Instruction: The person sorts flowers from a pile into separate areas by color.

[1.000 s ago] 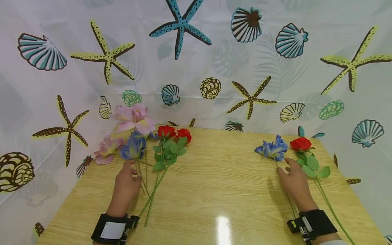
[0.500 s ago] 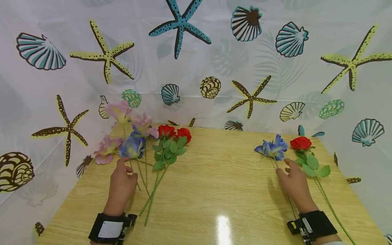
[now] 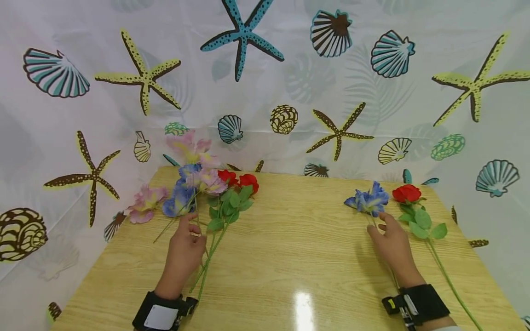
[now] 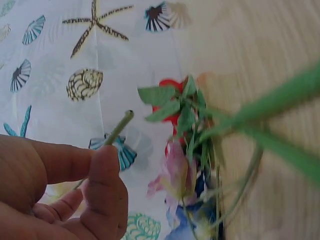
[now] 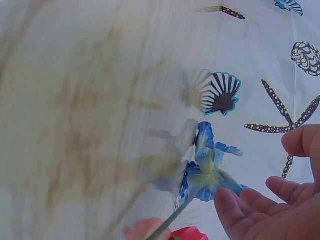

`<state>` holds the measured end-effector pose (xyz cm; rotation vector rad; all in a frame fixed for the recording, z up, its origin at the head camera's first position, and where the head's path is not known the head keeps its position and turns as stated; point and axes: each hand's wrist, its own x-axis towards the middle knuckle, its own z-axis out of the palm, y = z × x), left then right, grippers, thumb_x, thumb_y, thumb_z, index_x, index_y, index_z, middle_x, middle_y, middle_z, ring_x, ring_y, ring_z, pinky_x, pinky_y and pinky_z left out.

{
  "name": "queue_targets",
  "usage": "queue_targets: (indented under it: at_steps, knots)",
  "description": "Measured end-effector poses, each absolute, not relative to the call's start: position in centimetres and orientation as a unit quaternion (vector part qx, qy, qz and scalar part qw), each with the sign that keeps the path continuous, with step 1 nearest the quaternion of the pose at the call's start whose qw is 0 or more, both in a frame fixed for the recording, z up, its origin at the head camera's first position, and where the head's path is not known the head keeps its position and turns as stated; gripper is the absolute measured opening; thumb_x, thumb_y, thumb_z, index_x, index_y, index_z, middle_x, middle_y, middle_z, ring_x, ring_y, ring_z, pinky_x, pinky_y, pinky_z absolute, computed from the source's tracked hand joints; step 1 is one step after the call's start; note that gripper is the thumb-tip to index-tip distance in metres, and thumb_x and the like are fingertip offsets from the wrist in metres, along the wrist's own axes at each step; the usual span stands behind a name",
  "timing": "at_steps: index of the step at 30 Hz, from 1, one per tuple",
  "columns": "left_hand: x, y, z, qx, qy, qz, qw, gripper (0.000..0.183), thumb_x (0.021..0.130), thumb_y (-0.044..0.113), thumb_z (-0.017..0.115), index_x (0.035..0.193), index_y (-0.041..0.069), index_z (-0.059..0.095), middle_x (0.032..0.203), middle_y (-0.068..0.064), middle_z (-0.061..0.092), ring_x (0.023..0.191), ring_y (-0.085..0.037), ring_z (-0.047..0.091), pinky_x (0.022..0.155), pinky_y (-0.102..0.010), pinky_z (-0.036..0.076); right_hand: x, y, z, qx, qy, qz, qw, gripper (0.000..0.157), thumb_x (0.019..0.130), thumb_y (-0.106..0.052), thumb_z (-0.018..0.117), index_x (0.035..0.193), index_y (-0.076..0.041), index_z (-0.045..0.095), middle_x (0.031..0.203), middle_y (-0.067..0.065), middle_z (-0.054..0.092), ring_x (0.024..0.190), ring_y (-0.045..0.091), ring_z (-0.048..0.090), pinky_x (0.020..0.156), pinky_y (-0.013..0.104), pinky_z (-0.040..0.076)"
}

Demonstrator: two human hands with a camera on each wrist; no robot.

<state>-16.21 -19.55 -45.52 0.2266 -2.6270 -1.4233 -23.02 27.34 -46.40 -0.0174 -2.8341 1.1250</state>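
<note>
My left hand [image 3: 185, 250] is raised over the left of the table, pinching a thin green stem [image 4: 120, 126] between thumb and index finger. The stem leads up to a pink artificial flower [image 3: 192, 147]. Just below is a second pink flower [image 3: 208, 180]; I cannot tell whether it is held too. Blue flowers [image 3: 180, 200] and red roses [image 3: 248, 184] with green leaves lie around it. On the right, my right hand [image 3: 391, 243] hovers, fingers loosely bent and apart, beside a blue flower [image 3: 368, 200]. The right wrist view shows nothing in its fingers [image 5: 232, 207].
Another pink flower [image 3: 145, 202] lies at the table's left edge. A single red rose [image 3: 407, 194] with a long stem lies right of my right hand. Behind the wooden table [image 3: 290, 239] hangs a white cloth [image 3: 265, 92] printed with shells and starfish.
My left hand first moved slightly left, then right, and the pink blooms swung with it toward the red roses. The right hand has shifted slightly left; the flowers beside it stay put.
</note>
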Motion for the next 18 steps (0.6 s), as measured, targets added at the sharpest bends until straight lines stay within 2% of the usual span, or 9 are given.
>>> queue_targets:
  at_steps: [5, 11, 18]
  knots:
    - [-16.3, -17.1, -45.9, 0.041, -0.845, -0.53, 0.048, 0.058, 0.091, 0.004, 0.057, 0.142, 0.014, 0.031, 0.107, -0.013, 0.048, 0.084, -0.021, 0.059, 0.059, -0.03, 0.05, -23.0, 26.4, -46.1, -0.003, -0.926, 0.376, 0.035, 0.071, 0.098, -0.046, 0.039, 0.149, 0.0, 0.024, 0.149, 0.025, 0.029, 0.126, 0.044, 0.04, 0.089, 0.06, 0.044]
    - [-16.2, -14.1, -45.6, 0.009, -0.757, -0.653, -0.015, 0.057, 0.09, -0.001, 0.056, 0.139, 0.015, 0.033, 0.103, -0.014, 0.045, 0.077, -0.018, 0.055, 0.062, -0.032, 0.053, -22.7, 24.7, -46.0, 0.01, -0.922, 0.386, 0.019, 0.072, 0.096, -0.05, 0.04, 0.149, -0.004, 0.026, 0.15, 0.021, 0.03, 0.128, 0.04, 0.039, 0.09, 0.058, 0.045]
    - [-16.0, -11.0, -45.7, -0.043, -0.734, -0.678, -0.025, 0.055, 0.09, 0.0, 0.057, 0.138, 0.014, 0.036, 0.099, -0.012, 0.045, 0.075, -0.017, 0.053, 0.059, -0.028, 0.051, -21.9, 22.1, -45.9, 0.037, -0.909, 0.416, 0.01, 0.069, 0.095, -0.05, 0.045, 0.148, -0.008, 0.03, 0.148, 0.017, 0.034, 0.125, 0.035, 0.045, 0.088, 0.052, 0.049]
